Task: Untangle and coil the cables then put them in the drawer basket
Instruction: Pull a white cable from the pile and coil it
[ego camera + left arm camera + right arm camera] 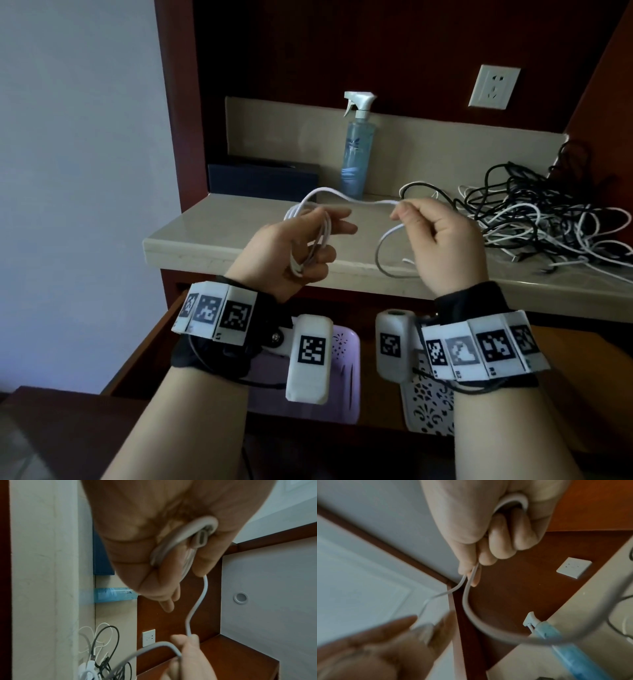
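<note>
The left hand (294, 250) is holding several loops of a white cable (342, 197) gathered across its palm, the lower fingers curling round the bundle while the upper fingers are pointing out toward the right. In the left wrist view a connector end (201, 538) is sitting tucked against the loops inside that hand. From the bundle the white cable is arching up and across to the right hand (442, 243), which is pinching it between thumb and forefinger with the other fingers curled in — a slack length is hanging down below that hand over the near edge of the table (191, 236).

Both hands are hovering above the table's near edge, a short way apart. On the right part of the table a tangle of black and white cables (534, 219) is lying in a loose heap, well apart from the left hand and just beyond the right one. Farther back a blue spray bottle (356, 150) is standing upright by the back wall, with a dark box (263, 178) to its left and a wall socket (493, 87) above on the right.

Below the table an open drawer (144, 356) is showing a lilac basket (346, 377) on the left and a white patterned basket (428, 407) beside it — both partly hidden by the wrist rigs.
</note>
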Demonstrator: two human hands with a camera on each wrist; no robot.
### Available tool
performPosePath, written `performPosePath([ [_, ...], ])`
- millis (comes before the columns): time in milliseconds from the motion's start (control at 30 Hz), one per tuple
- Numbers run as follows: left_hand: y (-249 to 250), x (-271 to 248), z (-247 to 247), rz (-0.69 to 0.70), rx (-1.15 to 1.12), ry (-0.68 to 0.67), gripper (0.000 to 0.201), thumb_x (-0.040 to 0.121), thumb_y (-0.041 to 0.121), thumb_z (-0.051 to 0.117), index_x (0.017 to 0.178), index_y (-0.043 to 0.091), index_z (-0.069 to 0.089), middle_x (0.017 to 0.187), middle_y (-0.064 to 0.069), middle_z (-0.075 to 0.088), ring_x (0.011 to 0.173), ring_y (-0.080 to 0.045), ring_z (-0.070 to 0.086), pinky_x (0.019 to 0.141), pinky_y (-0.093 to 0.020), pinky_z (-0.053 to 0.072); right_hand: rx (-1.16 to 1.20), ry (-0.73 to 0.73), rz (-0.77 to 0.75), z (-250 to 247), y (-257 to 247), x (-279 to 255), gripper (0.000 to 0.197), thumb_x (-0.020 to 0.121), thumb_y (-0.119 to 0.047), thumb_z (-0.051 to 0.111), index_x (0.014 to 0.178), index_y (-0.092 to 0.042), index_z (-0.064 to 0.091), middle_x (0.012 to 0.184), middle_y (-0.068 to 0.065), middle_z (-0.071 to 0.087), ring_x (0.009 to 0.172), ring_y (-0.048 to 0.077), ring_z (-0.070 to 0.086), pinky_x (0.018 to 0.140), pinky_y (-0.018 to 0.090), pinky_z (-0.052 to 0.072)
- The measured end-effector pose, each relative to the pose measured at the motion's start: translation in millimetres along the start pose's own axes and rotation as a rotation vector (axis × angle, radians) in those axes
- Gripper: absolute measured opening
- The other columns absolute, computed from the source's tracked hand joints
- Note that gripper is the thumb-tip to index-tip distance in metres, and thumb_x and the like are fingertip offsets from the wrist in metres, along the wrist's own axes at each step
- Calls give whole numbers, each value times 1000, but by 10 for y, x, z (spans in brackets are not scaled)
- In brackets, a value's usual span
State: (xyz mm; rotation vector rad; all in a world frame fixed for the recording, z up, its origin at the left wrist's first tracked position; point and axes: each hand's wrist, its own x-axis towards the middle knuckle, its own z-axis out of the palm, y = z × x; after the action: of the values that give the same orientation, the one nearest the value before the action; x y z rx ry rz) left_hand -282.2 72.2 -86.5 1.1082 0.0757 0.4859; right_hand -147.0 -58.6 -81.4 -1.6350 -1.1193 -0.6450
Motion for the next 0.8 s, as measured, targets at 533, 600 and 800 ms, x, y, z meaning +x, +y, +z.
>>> performPosePath([
  [533, 80, 25, -74, 152, 2, 97, 37, 98, 23, 23, 79, 11, 53, 69, -3, 53, 64, -14, 41, 60, -28, 28, -233, -475, 127, 204, -121, -96, 27, 87, -41, 57, 71, -20, 59, 66, -5, 52, 68, 15, 48, 59, 29, 31],
  [600, 95, 44, -83, 191, -52, 170, 33, 96, 19, 27, 74, 12, 50, 69, -3, 50, 64, -14, 43, 64, -29, 29, -273, -444, 107, 209, -85, -101, 19, 86, -35, 59, 78, -18, 61, 76, -4, 50, 75, 13, 45, 61, 28, 25],
  [800, 117, 130, -198, 279, -355, 284, 25, 96, 13, 33, 72, 14, 40, 68, -3, 44, 61, -16, 45, 80, -35, 43, -162, -458, 134, 143, -55, -81, 6, 92, -15, 52, 94, -21, 53, 84, -5, 58, 74, 14, 57, 69, 27, 41],
])
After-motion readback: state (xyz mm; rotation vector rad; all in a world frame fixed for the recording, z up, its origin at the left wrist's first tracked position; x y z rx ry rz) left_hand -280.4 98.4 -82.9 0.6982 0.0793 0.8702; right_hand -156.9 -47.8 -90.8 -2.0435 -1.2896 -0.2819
